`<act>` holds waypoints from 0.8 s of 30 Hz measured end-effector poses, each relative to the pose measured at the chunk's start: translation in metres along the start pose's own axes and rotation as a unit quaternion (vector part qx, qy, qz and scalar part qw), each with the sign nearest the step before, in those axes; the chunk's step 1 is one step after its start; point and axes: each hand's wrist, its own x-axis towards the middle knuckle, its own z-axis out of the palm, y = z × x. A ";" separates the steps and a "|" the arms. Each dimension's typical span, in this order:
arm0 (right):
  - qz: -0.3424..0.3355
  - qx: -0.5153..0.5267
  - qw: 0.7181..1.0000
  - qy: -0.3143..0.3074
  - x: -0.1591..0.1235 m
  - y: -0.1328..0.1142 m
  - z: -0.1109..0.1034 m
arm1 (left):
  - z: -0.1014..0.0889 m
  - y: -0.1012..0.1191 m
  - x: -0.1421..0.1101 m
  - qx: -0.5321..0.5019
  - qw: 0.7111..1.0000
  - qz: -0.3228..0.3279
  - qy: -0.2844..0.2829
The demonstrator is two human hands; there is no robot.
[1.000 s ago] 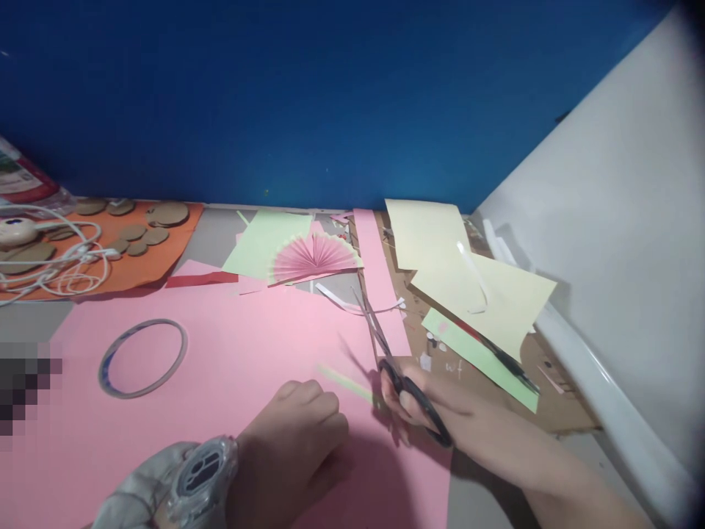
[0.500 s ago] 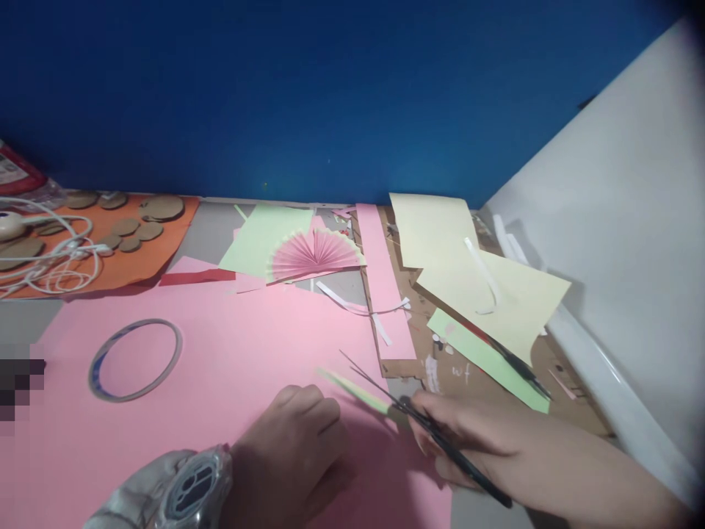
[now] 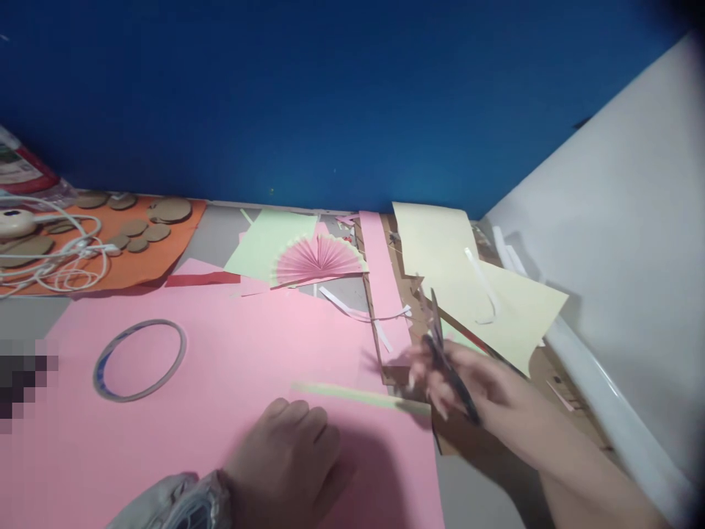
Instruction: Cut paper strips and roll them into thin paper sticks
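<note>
My right hand [image 3: 468,375], a little blurred, is closed round a pair of scissors [image 3: 452,378]. Their dark blades point up and slightly apart, over the brown cardboard. Below and left of that hand, a narrow pale green and yellow paper strip [image 3: 358,397] lies on the big pink sheet [image 3: 231,397]. My left hand [image 3: 286,455] rests on the same sheet, just below the strip, its knuckles up and fingers curled under. Whatever those fingers may hold is hidden. Behind the hands stands a pleated pink paper fan [image 3: 319,258] with a pale green edge.
A grey tape ring [image 3: 140,360] lies to the left. Cardboard discs [image 3: 170,210] and white earphone wires [image 3: 82,261] cover an orange sheet [image 3: 154,264]. Pale yellow sheets [image 3: 496,294] and a pink strip [image 3: 382,272] lie right of centre. A blue wall [image 3: 330,95] stands behind.
My right hand has raised the scissors and turned their blades upward. The green and yellow strip, earlier slanting up by that hand, now lies flat on the pink sheet. My left hand has barely moved.
</note>
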 end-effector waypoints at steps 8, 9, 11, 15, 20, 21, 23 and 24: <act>0.100 -0.318 0.896 0.294 0.009 0.005 -0.009 | 0.002 -0.002 0.001 0.007 1.000 -0.020 0.017; 0.103 -0.320 0.894 0.297 0.009 0.004 -0.010 | 0.001 -0.002 0.001 0.005 1.000 -0.026 0.012; 0.105 -0.343 0.887 0.289 0.008 0.003 -0.012 | 0.000 -0.001 0.001 -0.008 0.999 -0.034 0.002; 0.117 -0.406 0.865 0.270 0.009 0.003 -0.018 | 0.000 -0.001 0.000 -0.046 0.998 -0.014 0.029; 0.139 -0.409 0.863 0.261 0.012 0.006 -0.022 | 0.009 -0.005 -0.001 -0.064 0.992 0.085 0.069; 0.135 -0.406 0.866 0.259 0.012 0.008 -0.023 | 0.012 -0.005 -0.001 -0.054 0.992 0.107 0.050; 0.095 -0.413 0.870 0.251 0.014 0.013 -0.024 | 0.015 -0.004 0.000 -0.042 0.993 0.106 0.010; 0.066 -0.427 0.869 0.243 0.015 0.015 -0.024 | 0.015 -0.003 0.000 -0.043 0.994 0.097 -0.007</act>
